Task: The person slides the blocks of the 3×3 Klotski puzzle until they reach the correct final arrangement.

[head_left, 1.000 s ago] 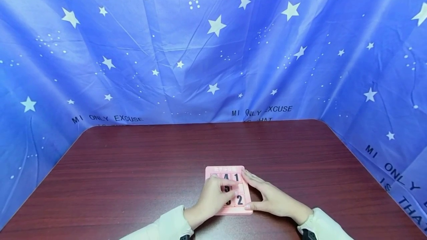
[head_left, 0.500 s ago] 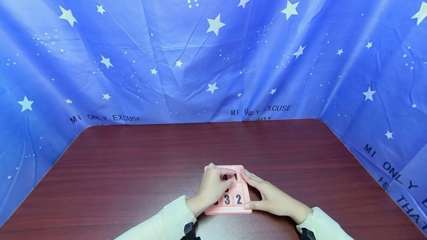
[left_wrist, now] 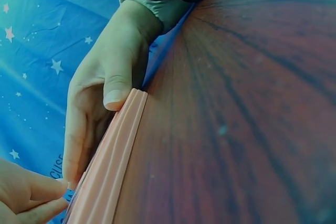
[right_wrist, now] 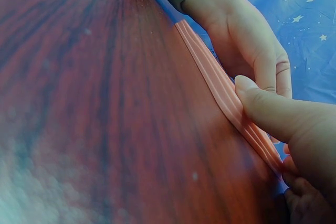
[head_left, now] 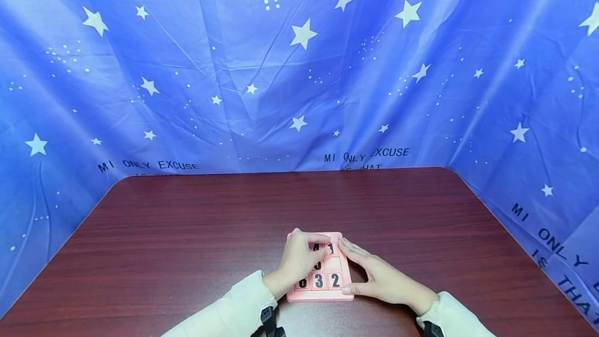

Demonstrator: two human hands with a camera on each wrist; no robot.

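A pink sliding number puzzle [head_left: 320,297] lies flat on the dark red-brown table, its black-numbered tiles facing up. My right hand [head_left: 390,280] grips the puzzle's right side, thumb near the front corner and fingers along the far part of that edge. My left hand [head_left: 297,256] reaches over the upper left of the board. Its bent index finger and thumb pinch at the tile marked 1 [head_left: 333,249]. Below that tile the middle-right cell [head_left: 334,264] shows no number. The bottom row reads 6, 3, 2. My left hand hides the left column's upper tiles.
The wooden table [head_left: 210,222] stretches out on both sides and behind the puzzle. A blue cloth [head_left: 262,66] with white stars hangs along its back and sides. Black wrist cameras [head_left: 269,319] sit at the pale sleeves [head_left: 229,308].
My left hand has moved up the board from the middle-right cell to the tile marked 1, uncovering the bottom row. My right hand keeps its grip on the puzzle's edge.
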